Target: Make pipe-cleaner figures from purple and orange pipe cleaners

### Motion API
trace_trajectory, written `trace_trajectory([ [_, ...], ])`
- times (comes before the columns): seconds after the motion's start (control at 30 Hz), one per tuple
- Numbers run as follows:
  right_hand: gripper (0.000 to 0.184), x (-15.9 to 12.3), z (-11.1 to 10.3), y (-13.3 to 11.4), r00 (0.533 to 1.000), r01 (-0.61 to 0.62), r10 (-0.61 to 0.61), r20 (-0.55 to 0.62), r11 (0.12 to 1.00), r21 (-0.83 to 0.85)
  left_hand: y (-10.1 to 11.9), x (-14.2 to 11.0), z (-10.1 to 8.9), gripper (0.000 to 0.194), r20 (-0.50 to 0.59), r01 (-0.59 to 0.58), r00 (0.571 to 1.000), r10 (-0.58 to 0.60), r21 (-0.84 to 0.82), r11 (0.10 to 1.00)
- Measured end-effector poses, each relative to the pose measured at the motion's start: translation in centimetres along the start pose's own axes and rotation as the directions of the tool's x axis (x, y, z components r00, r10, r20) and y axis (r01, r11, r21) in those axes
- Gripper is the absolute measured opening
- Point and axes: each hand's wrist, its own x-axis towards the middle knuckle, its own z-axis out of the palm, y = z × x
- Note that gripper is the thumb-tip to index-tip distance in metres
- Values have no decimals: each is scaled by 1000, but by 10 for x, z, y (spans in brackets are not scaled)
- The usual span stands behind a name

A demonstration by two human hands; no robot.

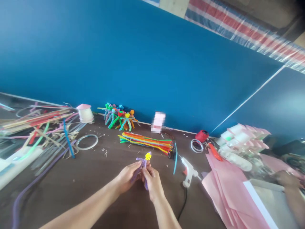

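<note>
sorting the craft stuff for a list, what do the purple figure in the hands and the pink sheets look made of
The purple figure looks like chenille pipe cleaner: matte, fuzzy pile, bent into shape, so probably a wire core, though none shows. The pink sheets look like matte paper or thin card, going by their flat, overlapping layers; the exact weight can't be told.

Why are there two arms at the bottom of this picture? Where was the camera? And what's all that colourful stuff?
This picture comes from one camera worn on a person's head, looking forward and down, so those arms are that person's own. The left hand and right hand hold a purple fuzzy pipe-cleaner figure with a yellow top. On the dark brown table lie a bundle of long, rainbow-coloured pipe cleaners, a white plastic glue gun and pink paper sheets. Small colourful pipe-cleaner figures stand by the blue wall. The hand at the far right belongs to another person.
</note>
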Motion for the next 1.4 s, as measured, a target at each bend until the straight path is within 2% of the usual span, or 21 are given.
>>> trace_trajectory([
  [0.07, 33, 2, 2, 2, 992, 116, -121, -44, 988, -106, -6, -1, 5, 28, -49, -38, 998, 38, -15, 999],
  [0.13, 35, 4, 5, 3, 981, 172, -186, -54, 964, -201, -13, -2, 10, 30, -101, -99, 990, 97, -18, 995],
  [0.2, 37, 5, 8, 3, 979, 164, -187, -76, 956, -243, -18, -3, 14, 32, -163, -163, 974, 158, -17, 986],
  [0.27, 36, 5, 10, 0, 983, 149, -169, -74, 962, -229, -19, -3, 15, 34, -170, -196, 968, 186, -45, 980],
  [0.37, 32, 6, 10, -10, 992, 124, -126, -4, 983, -132, -12, -3, 13, 33, -120, -155, 982, 149, -47, 987],
  [0.53, 30, 3, 10, -20, 995, -57, 46, 92, 992, 110, 3, 1, 5, 33, 34, -103, 994, 101, 84, 991],
  [0.67, 29, 0, 10, -16, 966, -221, 179, 188, 947, 234, 7, 0, 2, 31, 25, -91, 996, 90, 26, 996],
  [0.77, 29, -1, 9, -13, 949, -284, 220, 227, 907, 310, 9, -2, 2, 32, 128, -42, 991, 41, 8, 999],
  [0.87, 33, 0, 9, -14, 908, -387, 266, 324, 830, 402, 11, -3, 4, 31, 181, -57, 981, 65, -50, 997],
  [1.0, 38, 1, 10, -18, 849, -475, 249, 467, 746, 466, 12, 0, 8, 31, 189, -51, 980, 66, -82, 995],
  [1.13, 39, 3, 7, -15, 799, -533, 237, 553, 706, 466, 9, 3, 9, 30, 188, -69, 979, 76, -42, 997],
  [1.23, 40, 4, 5, -10, 763, -573, 217, 608, 663, 482, 5, 5, 10, 29, 189, -36, 981, 54, -98, 995],
  [1.33, 43, 5, 7, -7, 762, -580, 202, 616, 637, 509, 3, 7, 10, 28, 158, 48, 987, -21, -172, 984],
  [1.4, 39, 6, 10, -6, 778, -567, 202, 595, 634, 525, 5, 8, 10, 30, 107, 87, 992, -69, -165, 982],
])
